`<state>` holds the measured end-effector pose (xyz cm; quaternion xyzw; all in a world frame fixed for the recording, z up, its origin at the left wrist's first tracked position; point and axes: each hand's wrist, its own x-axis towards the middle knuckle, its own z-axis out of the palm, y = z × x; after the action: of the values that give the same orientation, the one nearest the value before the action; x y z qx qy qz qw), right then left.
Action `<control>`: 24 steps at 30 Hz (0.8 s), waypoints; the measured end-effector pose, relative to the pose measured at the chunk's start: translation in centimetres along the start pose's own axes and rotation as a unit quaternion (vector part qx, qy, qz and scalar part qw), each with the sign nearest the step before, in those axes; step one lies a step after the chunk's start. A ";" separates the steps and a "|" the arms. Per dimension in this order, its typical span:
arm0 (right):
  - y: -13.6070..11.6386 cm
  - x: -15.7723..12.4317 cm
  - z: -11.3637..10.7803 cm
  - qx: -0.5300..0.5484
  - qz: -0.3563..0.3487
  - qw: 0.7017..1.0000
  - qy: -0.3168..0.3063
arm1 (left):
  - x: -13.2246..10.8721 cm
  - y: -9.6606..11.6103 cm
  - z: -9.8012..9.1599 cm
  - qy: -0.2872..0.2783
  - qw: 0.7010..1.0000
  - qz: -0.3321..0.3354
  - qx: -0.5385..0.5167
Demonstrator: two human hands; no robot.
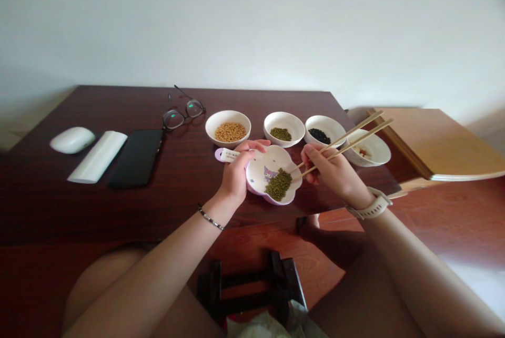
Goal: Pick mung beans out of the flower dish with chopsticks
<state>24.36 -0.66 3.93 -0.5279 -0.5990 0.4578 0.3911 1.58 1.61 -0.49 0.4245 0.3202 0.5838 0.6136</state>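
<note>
Mouse (pixel 73 140), phone (pixel 136 157) and glasses (pixel 183 113) lie left. The left hand (pixel 236 172) curls its fingers round the dish (pixel 261 170) at the table (pixel 177 185)'s near edge, half hiding a lilac tag (pixel 224 155). The right hand (pixel 331 170) pinches chopsticks (pixel 347 141), tips in the beans (pixel 278 184), shafts crossing a bowl (pixel 381 155) with unclear contents.

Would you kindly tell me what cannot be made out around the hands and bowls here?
- Tips of the chopsticks in the right hand, head view: too small to show any green beans pinched.
- Contents of the rightmost bowl, head view: blurred, crossed by chopsticks.
- Print on the white tag, head view: too small, partly behind the left hand holding the flower-shaped dish.
</note>
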 end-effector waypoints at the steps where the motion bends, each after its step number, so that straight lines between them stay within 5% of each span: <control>1: 0.1 0.0 0.1 -0.004 -0.006 1.000 0.002 | 0.0 0.0 0.0 0.001 1.000 0.000 0.000; 13: 0.8 0.7 0.3 0.029 -0.012 0.998 0.054 | -0.1 0.0 0.0 0.002 1.000 -0.002 -0.005; 24: -1.3 0.4 -0.2 0.051 -0.046 0.997 0.018 | 0.0 0.1 0.0 0.011 1.000 0.000 0.011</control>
<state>24.11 -0.30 5.22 -0.4874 -0.5915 0.4593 0.4490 1.58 1.58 -0.41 0.4244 0.3331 0.5849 0.6057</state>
